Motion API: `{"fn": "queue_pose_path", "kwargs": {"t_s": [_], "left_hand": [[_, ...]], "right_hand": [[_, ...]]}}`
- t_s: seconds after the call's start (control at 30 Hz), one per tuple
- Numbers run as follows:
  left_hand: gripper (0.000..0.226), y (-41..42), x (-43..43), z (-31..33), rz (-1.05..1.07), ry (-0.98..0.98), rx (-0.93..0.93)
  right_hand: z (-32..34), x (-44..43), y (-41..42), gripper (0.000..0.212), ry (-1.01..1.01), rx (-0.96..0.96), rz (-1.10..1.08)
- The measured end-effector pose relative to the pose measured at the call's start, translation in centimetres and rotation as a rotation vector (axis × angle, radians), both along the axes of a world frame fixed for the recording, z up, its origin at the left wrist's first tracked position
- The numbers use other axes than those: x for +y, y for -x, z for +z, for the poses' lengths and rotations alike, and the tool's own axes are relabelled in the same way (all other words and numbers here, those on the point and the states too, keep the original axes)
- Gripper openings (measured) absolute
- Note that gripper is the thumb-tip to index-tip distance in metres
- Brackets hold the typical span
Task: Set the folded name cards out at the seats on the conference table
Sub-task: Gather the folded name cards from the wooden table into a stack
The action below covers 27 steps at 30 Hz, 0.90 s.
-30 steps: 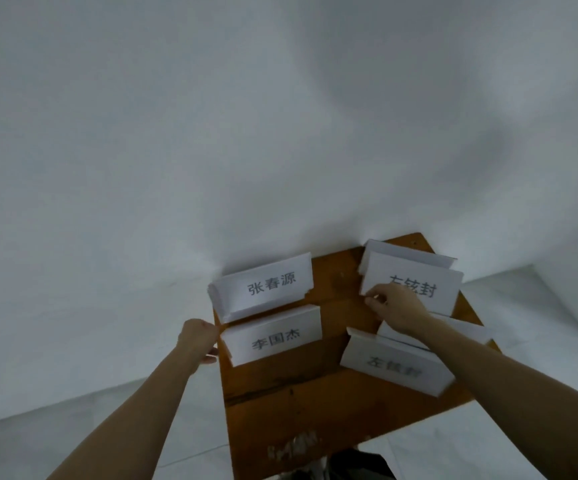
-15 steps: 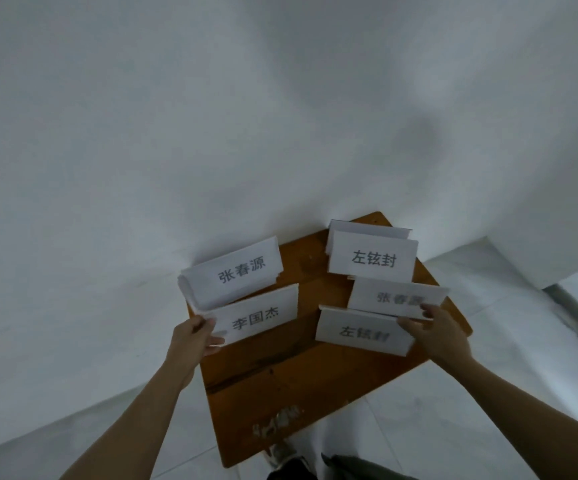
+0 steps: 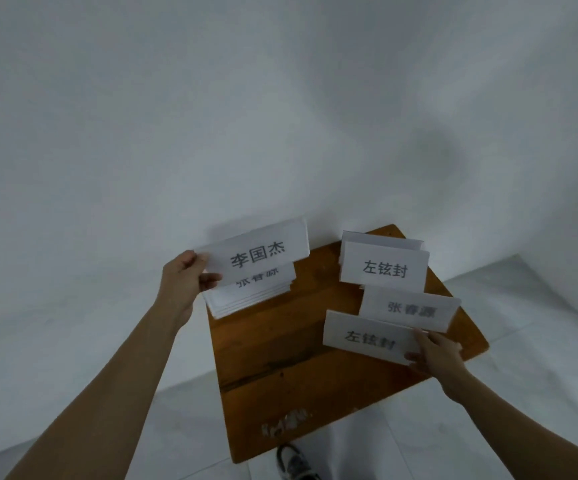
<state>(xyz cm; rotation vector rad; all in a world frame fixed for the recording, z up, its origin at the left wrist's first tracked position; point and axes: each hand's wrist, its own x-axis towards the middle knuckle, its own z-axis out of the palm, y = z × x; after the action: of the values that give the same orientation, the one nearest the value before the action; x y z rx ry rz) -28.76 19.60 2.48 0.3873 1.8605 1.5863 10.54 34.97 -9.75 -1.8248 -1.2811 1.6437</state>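
Note:
A small brown wooden table (image 3: 273,344) stands against a white wall. My left hand (image 3: 181,280) holds a white folded name card (image 3: 258,252) lifted above a stack of cards (image 3: 252,292) at the table's far left. At the far right a printed card (image 3: 384,268) leans on another stack. Two more cards lie at the near right: one (image 3: 410,308) behind, one (image 3: 367,336) in front. My right hand (image 3: 434,353) pinches the right end of the front card.
The white wall (image 3: 280,116) rises directly behind the table. Pale floor tiles (image 3: 176,427) surround the table. My shoe (image 3: 296,464) shows below the table's near edge. The near half of the tabletop is bare wood.
My left hand has lifted its card off the table and up over the far-left stack. My right hand now grips the front right card.

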Motion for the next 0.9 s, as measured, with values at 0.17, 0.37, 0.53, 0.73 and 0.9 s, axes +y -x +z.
{"fn": "queue_pose_path", "kwargs": {"t_s": [0.17,0.37,0.53,0.73,0.9], "left_hand": [[0.012,1.7,0.9,-1.9,0.09,0.09,-0.063],[0.02,2.5,0.4,-5.3,0.058,0.243,-0.057],[0.025,3.7,0.1,-6.2,-0.153,0.555,0.328],[0.032,5.5,-0.8,-6.5,-0.508,0.829,0.624],[0.058,5.8,-1.5,-5.8,-0.304,0.542,0.045]], "right_hand": [[1.2,-0.4,0.8,0.013,-0.037,0.033,0.049],[4.3,0.6,2.3,0.021,-0.05,0.129,0.102],[7.6,2.6,5.4,0.026,-0.059,0.202,0.133],[11.3,4.5,14.3,0.027,-0.114,0.268,0.278],[11.7,3.9,23.3,0.029,-0.162,0.229,0.447]]}}
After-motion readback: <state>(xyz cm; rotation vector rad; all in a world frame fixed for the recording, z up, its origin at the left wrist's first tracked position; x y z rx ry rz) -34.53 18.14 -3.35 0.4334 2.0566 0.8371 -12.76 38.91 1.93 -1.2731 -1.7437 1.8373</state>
